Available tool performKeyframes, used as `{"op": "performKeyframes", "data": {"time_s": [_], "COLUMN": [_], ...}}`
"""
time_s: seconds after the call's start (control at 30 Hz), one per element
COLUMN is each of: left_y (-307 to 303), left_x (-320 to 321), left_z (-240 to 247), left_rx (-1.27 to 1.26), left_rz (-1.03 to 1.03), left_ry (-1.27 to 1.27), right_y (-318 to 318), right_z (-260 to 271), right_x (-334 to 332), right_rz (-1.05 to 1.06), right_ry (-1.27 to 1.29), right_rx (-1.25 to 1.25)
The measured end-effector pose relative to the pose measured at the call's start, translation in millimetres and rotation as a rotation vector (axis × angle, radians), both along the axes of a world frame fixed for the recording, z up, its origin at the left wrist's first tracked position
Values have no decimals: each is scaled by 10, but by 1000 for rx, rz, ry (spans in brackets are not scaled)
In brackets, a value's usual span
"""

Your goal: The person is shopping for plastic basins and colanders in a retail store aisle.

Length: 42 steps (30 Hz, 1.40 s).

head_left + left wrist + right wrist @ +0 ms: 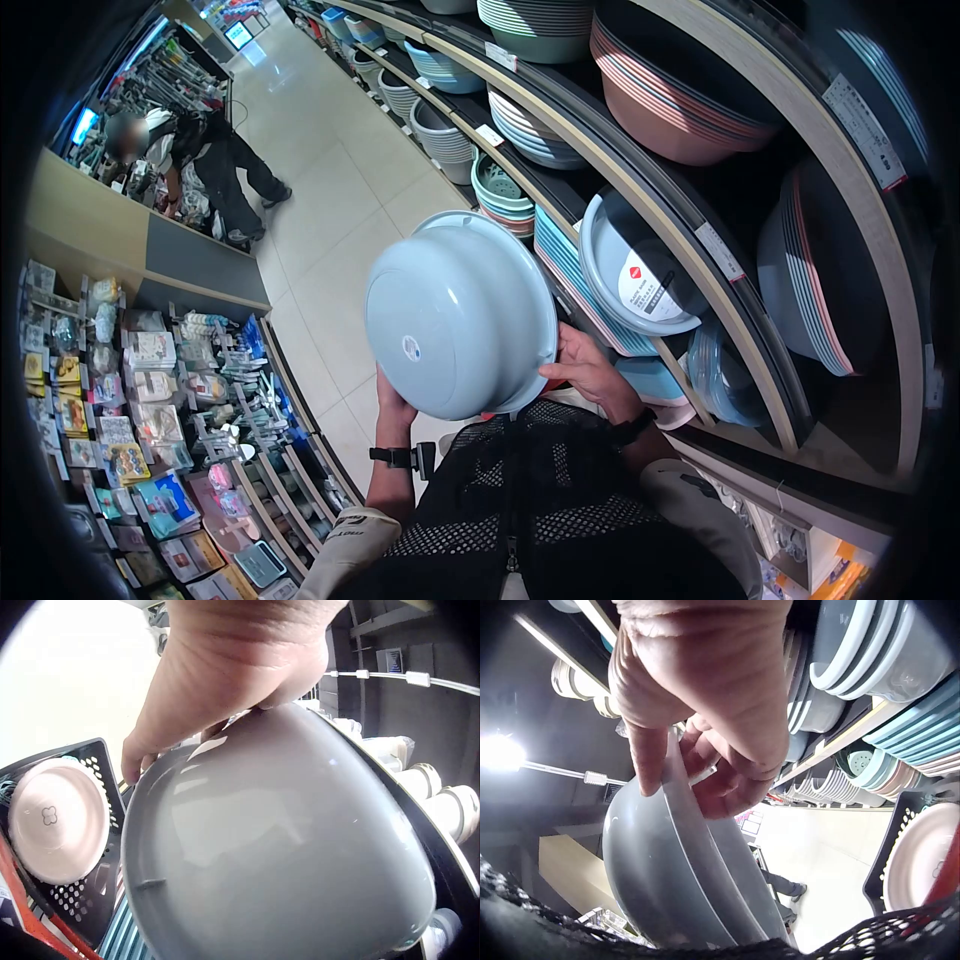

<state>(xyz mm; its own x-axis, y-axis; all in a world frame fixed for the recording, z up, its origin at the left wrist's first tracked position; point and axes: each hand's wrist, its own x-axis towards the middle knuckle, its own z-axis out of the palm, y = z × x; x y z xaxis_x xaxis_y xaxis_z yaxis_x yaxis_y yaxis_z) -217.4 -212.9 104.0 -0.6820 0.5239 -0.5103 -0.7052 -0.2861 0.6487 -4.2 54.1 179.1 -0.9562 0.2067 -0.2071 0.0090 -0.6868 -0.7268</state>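
A light blue-grey plastic basin is held on its side in front of the body, its base with a small round sticker turned up to the left. My right hand pinches its rim; in the right wrist view, the thumb lies on the outer wall and the other fingers bend over the rim's inner side. My left hand grips the basin from the other side. In the left wrist view, its fingers reach over to the rim, with the fingertips partly hidden.
Shelves at the right carry stacked basins and a labelled blue basin. A dark shopping basket below holds a pale pink basin. Small packaged goods hang at the left. Another person bends by the far shelf.
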Motion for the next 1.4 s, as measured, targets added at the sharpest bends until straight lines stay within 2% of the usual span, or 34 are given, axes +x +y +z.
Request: {"op": "performKeyframes", "data": {"time_s": [0.17, 0.3, 0.4, 0.47, 0.5, 0.57, 0.7, 0.87, 0.97, 1.17, 1.4], "left_y": [7, -10, -17, 0, 9, 15, 78, 155, 166, 89, 38], "left_x": [-2, -36, -64, -64, -64, -70, -55, -59, -72, -110, -216], "left_z": [67, 104, 93, 54, 23, -30, 37, 146, 203, 268, 411], "left_rx": [25, 28, 23, 39, 54, 69, 64, 17, -26, -91, -143], "left_rz": [-27, -32, 3, 38, 72, 103, 134, 118, 138, 183, 288], "left_ry": [-79, -73, -77, -51, -26, -32, -10, 61, 90, 131, 199], "right_y": [36, 45, 75, 93, 104, 131, 88, -36, -31, 30, 10], "right_z": [-205, -223, -305, -319, -255, -3, 172, 351, 360, 308, 275], "right_x": [67, 97, 114, 121, 108, 52, -36, -73, -94, -87, -111], "right_rz": [182, 207, 255, 358, 358, 487, 322, 70, 71, 117, 49], "right_ry": [-61, -70, -95, -144, -144, -119, -40, -47, -123, -15, -40], "right_rx": [111, 198, 341, 569, 569, 597, 605, 307, 429, 305, 327]}}
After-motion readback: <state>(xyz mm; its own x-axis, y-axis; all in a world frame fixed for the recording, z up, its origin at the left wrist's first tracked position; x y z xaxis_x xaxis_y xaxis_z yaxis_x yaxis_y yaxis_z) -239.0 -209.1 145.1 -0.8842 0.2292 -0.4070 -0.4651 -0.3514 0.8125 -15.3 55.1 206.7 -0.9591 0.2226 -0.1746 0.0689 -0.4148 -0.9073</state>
